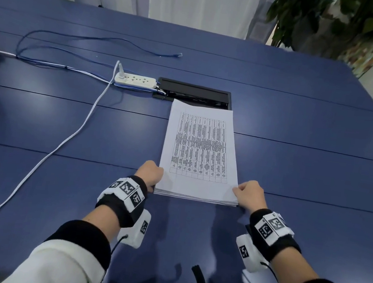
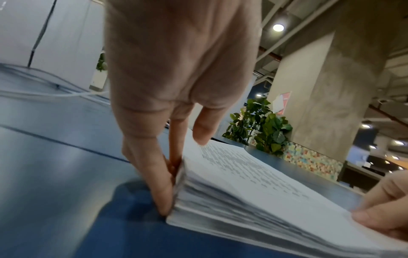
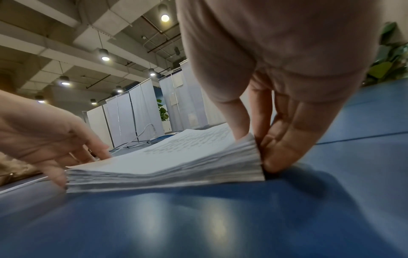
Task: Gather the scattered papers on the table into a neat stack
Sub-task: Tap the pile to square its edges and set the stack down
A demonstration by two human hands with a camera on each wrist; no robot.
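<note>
While your left hand (image 1: pixel 150 172) pinches the near left corner of the stack of papers (image 1: pixel 199 152), thumb on top and fingers (image 2: pixel 161 197) pressed against its side edge, your right hand (image 1: pixel 251 193) grips the near right corner the same way. The stack lies on the blue worktop (image 1: pixel 312 134) right in front of you, a printed table facing up on the top sheet, its far end just reaching a black cable hatch (image 1: pixel 194 92). Left of the hatch sits a white power strip (image 1: pixel 135 80), with a white cable (image 1: pixel 61 146) and thin blue wires (image 1: pixel 75 37) trailing across the worktop.
</note>
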